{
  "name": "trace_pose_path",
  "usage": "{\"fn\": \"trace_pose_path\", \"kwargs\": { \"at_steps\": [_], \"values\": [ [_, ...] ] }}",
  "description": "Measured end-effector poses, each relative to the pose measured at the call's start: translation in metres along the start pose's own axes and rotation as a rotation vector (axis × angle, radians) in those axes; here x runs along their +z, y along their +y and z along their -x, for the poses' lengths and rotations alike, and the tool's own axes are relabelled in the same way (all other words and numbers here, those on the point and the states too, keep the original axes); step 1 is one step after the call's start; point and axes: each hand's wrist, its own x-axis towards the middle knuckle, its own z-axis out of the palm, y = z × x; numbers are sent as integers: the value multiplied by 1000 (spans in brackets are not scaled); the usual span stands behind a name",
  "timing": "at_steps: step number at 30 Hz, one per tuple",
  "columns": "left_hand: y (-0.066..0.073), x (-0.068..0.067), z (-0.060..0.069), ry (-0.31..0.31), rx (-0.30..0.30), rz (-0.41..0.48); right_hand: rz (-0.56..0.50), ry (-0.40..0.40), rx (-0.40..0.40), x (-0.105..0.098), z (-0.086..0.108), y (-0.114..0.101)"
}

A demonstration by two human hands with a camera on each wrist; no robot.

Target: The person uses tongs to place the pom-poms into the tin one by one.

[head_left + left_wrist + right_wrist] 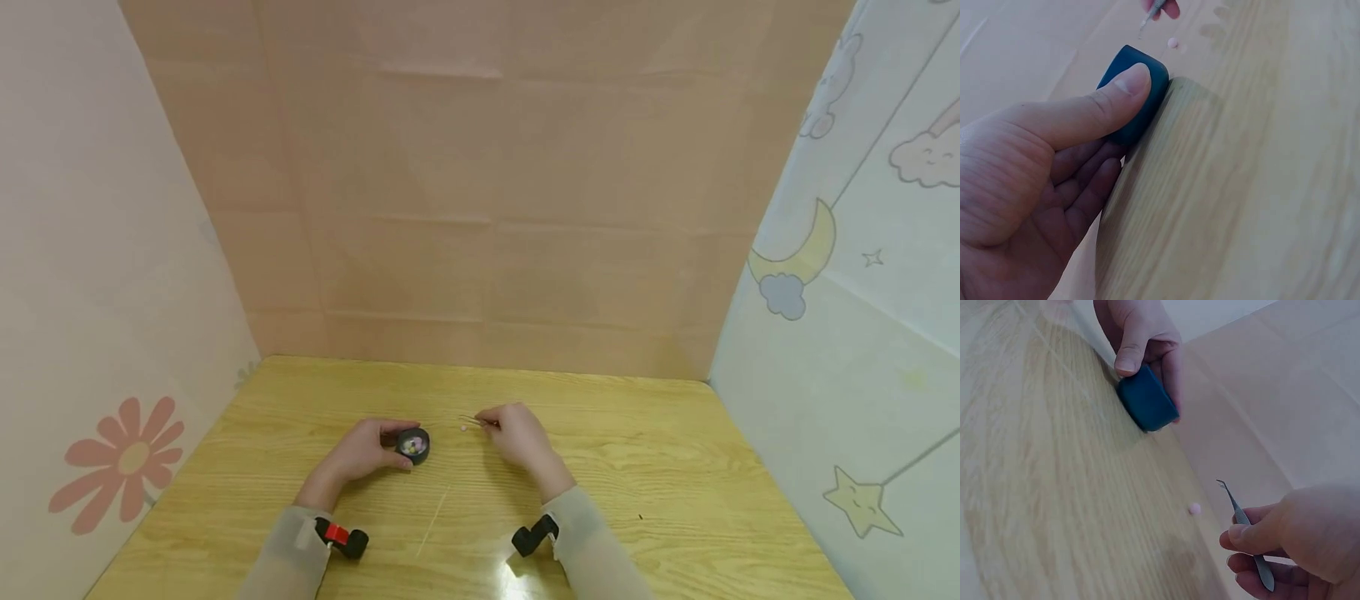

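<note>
My left hand (362,451) grips a small round dark container (1159,76) between thumb and fingers on the wooden table. Several small coloured pieces (412,446) show inside it in the head view; the wrist views show only its dark bluish outer wall. My right hand (519,435) pinches a pair of metal tweezers (1242,517) with a bent tip that points toward the container. One small pale pink ball (1194,509) lies on the tabletop between the container and my right hand. The tweezers' tip is near the ball but apart from it, with nothing visible between its points.
The wooden table (675,467) ends at a tan sheet (487,275) behind, with pale patterned walls on the left (112,292) and right (862,333). A tiny dark speck (641,517) lies right of my right forearm. Each wrist wears a black camera mount.
</note>
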Motion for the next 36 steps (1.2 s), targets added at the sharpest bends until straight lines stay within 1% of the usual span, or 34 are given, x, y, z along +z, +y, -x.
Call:
{"fn": "trace_pose_path", "kwargs": {
  "at_steps": [4,8,14,19,27,32,36],
  "values": [
    [3,0,0,-3,-3,4,23,-34,20,3,1,3],
    [4,1,0,-6,-4,16,37,-47,27,5,1,6],
    [3,1,1,-2,-6,12,34,-49,29,5,4,5],
    [3,1,1,-2,-9,15,68,-45,26,7,5,4],
    [2,0,1,-3,-11,25,89,-42,42,9,4,4],
    [1,0,1,-3,-20,32,82,-40,60,9,3,2],
    [2,1,2,0,-27,16,68,-39,80,10,4,1]
  ]
}}
